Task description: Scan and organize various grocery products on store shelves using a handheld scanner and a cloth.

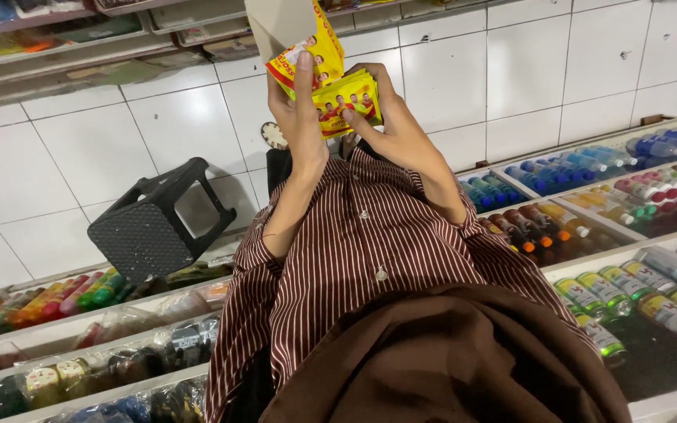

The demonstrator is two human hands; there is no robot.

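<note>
Sachets (346,98) gripped in both hands, left hand (301,117), right hand (397,129), box (280,23) edge above, stool (154,219) left

Below the fingers (307,78), a white tiled floor (56,157) carries a tipped black plastic stool (158,215); nearer, divided shelves (589,227) hold rows of small bottles (628,286) lying side by side
</note>
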